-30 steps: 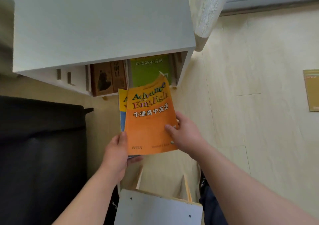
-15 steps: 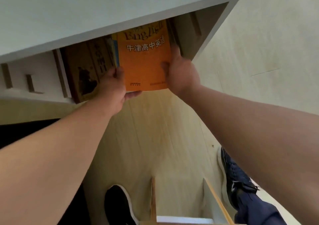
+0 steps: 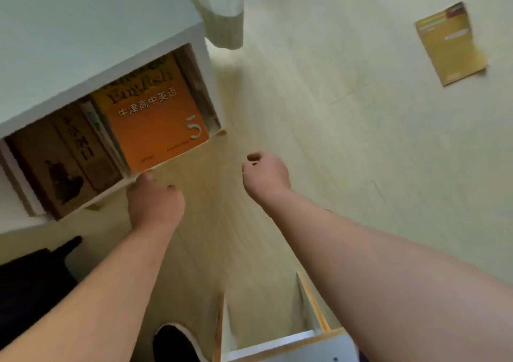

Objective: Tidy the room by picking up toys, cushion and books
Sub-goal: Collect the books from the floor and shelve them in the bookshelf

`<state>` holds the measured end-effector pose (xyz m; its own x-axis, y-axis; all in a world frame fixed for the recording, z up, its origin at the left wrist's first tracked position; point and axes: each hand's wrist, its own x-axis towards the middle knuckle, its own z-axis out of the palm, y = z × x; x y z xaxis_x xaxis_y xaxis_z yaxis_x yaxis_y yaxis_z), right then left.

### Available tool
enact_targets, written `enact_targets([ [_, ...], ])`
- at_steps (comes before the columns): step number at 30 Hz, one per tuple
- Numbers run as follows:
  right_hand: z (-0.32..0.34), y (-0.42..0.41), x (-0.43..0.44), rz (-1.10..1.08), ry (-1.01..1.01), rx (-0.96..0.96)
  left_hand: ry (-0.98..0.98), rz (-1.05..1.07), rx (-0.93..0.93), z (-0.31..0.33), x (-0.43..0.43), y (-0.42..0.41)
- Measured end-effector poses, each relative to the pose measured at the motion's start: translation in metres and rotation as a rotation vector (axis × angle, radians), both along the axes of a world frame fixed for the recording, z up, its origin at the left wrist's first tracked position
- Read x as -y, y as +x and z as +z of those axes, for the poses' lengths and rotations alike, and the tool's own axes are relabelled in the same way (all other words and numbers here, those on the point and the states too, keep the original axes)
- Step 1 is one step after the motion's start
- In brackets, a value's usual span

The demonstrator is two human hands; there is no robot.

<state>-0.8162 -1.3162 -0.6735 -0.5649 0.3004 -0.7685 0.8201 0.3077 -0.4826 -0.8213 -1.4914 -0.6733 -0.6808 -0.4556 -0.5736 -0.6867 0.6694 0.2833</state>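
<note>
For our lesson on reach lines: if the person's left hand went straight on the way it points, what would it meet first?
Probably the lower edge of the orange book in the white shelf, just ahead of the left hand; depth is unclear.

Location: domestic room. Indicators: white bookshelf (image 3: 83, 42) holding textbooks (image 3: 155, 117), pale wood-effect floor (image 3: 333, 111), curtain hem (image 3: 222, 14), 1 loose booklet (image 3: 451, 43) lying on the floor.
</note>
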Motion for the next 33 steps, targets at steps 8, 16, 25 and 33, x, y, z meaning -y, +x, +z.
enact_targets([
  [8, 0.063, 0.063, -0.179, -0.908, -0.169, 0.092, 0.392, 0.094, 0.134, 0.069, -0.211, 0.032],
  [16, 0.091, 0.106, -0.409, -1.395, -0.299, 0.011, 0.421, -0.288, 0.312, 0.097, -0.450, 0.048],
  [25, 0.086, 0.199, -0.596, -1.823, -0.356, 0.033, 0.349, -0.681, 0.431, 0.107, -0.662, 0.078],
  [33, 0.093, 0.270, -0.728, -2.131, -0.399, 0.094, 0.299, -0.908, 0.490, 0.114, -0.839, 0.102],
])
